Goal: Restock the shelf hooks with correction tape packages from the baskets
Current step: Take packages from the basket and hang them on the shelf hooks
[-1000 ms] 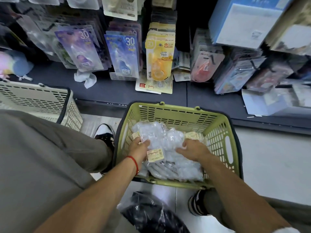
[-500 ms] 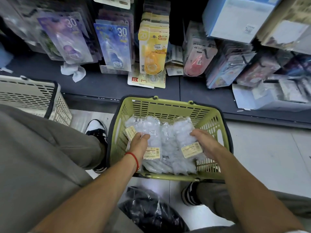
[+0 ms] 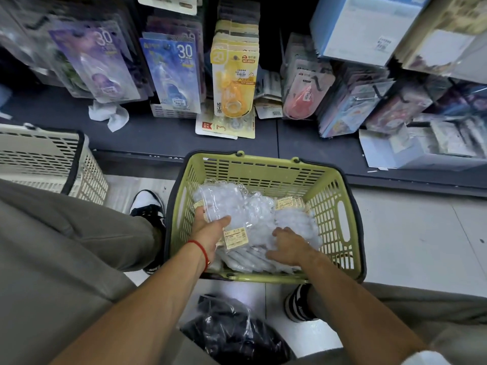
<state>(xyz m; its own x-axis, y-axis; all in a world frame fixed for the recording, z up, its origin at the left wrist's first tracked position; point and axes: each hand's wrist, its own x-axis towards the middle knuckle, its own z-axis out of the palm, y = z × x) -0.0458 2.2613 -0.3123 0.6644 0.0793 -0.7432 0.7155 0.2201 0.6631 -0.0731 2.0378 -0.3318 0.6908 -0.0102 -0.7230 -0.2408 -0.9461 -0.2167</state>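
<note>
A: What can't you make out by the hands?
B: The left hand (image 3: 210, 227) has its fingers buried under the clear packages (image 3: 245, 214). Labels there are too small to read
A: Farther off?
B: The beige basket (image 3: 50, 164) left of the hands is cut by the edge; the hanging packs (image 3: 411, 101) up right are blurred

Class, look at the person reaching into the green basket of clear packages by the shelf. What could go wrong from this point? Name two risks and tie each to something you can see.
1. The left hand grips a bundle of clear packages from a loose heap; neighbours could snag and spill over the green basket rim.
2. The black bag lies on the floor by the person's feet, so stepping back might mean a trip.
</note>
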